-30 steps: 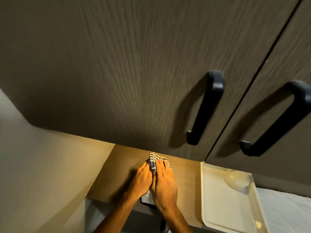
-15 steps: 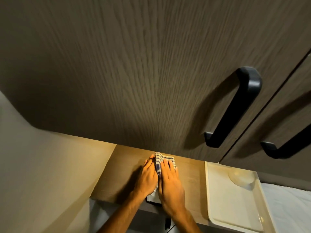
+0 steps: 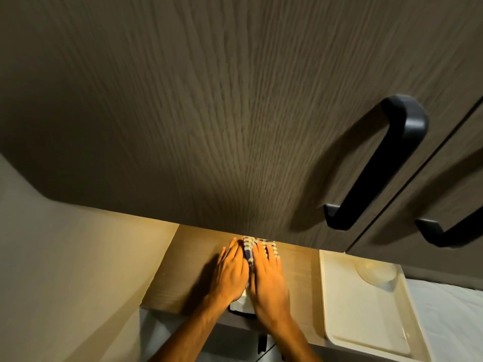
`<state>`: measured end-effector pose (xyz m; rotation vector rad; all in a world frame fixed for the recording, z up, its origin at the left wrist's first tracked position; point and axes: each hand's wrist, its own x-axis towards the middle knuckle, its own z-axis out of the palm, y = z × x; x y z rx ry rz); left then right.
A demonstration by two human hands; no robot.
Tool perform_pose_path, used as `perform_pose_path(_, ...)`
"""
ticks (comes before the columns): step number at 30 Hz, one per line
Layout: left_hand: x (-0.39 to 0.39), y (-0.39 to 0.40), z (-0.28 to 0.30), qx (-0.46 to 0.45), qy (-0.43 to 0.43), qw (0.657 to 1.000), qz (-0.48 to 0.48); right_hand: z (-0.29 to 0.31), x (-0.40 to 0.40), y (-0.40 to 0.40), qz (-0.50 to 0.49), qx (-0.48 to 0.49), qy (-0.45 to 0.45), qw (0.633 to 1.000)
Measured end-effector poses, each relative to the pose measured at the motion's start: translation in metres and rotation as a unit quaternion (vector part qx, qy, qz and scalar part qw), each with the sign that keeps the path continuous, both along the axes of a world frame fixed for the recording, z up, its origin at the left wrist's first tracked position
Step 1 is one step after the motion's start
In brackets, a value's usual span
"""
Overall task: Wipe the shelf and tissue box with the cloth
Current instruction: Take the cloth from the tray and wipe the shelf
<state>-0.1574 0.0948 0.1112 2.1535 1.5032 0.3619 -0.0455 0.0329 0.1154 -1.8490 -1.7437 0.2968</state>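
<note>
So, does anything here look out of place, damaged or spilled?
Nothing stands out. Both hands, left and right, press the checked cloth flat on the wooden shelf; the white tray beside them lies flat.

Single head-worn wide-angle view. Camera sits close against dark wood-grain cabinet door (image 3: 209,113), which fills upper two-thirds of frame with black handle (image 3: 376,163) at right. View faces forward and steeply down past door's lower edge onto lit shelf (image 3: 188,270) below. Both forearms enter from bottom edge. White tray (image 3: 366,309) at lower right. No second view; no shared region.
</note>
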Motion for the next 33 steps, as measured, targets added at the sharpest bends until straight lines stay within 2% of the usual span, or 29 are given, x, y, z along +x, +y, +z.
perform_pose_path(3,-0.002,0.005,-0.018,0.049,0.085,0.995,-0.026,0.001,0.011,0.011,-0.062,-0.035,0.101,0.992)
perform_pose_path(6,0.000,0.004,-0.018,0.057,0.076,0.995,-0.010,-0.013,0.007,-0.010,-0.091,-0.095,0.141,0.981)
perform_pose_path(7,0.001,0.003,-0.018,0.052,0.057,0.997,0.002,-0.018,0.004,-0.021,-0.088,-0.092,0.119,0.985)
perform_pose_path(9,0.000,0.002,-0.013,0.050,0.010,0.999,0.009,-0.024,-0.010,-0.042,-0.050,-0.025,0.013,0.998)
perform_pose_path(10,-0.001,0.001,-0.010,0.060,-0.011,0.998,0.011,-0.023,-0.014,-0.045,-0.025,-0.034,-0.032,0.999)
perform_pose_path(11,-0.003,0.000,-0.007,0.049,-0.030,0.998,0.015,-0.019,-0.016,-0.043,-0.020,-0.035,-0.042,0.998)
perform_pose_path(13,-0.003,0.000,-0.003,0.043,-0.030,0.999,0.004,-0.007,-0.012,-0.022,0.000,-0.025,-0.018,1.000)
perform_pose_path(16,-0.001,0.002,-0.009,0.052,0.020,0.998,-0.014,0.016,0.004,0.004,-0.014,-0.017,0.053,0.998)
perform_pose_path(19,-0.001,0.004,-0.017,0.068,0.069,0.995,-0.013,0.006,0.011,0.002,-0.059,-0.022,0.113,0.992)
perform_pose_path(22,0.000,0.005,-0.018,0.067,0.058,0.996,-0.015,-0.011,0.001,-0.025,-0.057,-0.072,0.130,0.987)
perform_pose_path(26,-0.002,0.003,-0.013,0.034,-0.004,0.999,-0.006,-0.015,-0.008,-0.039,-0.002,0.024,-0.040,0.999)
perform_pose_path(27,-0.002,0.003,-0.010,0.025,0.002,1.000,-0.009,-0.011,-0.004,-0.027,0.008,0.019,-0.043,0.999)
perform_pose_path(30,-0.002,0.005,-0.015,0.072,0.077,0.994,-0.040,0.007,0.009,0.008,0.014,0.000,0.022,1.000)
perform_pose_path(33,0.000,0.008,-0.025,0.074,0.116,0.990,-0.035,0.001,0.018,0.013,-0.070,-0.025,0.099,0.992)
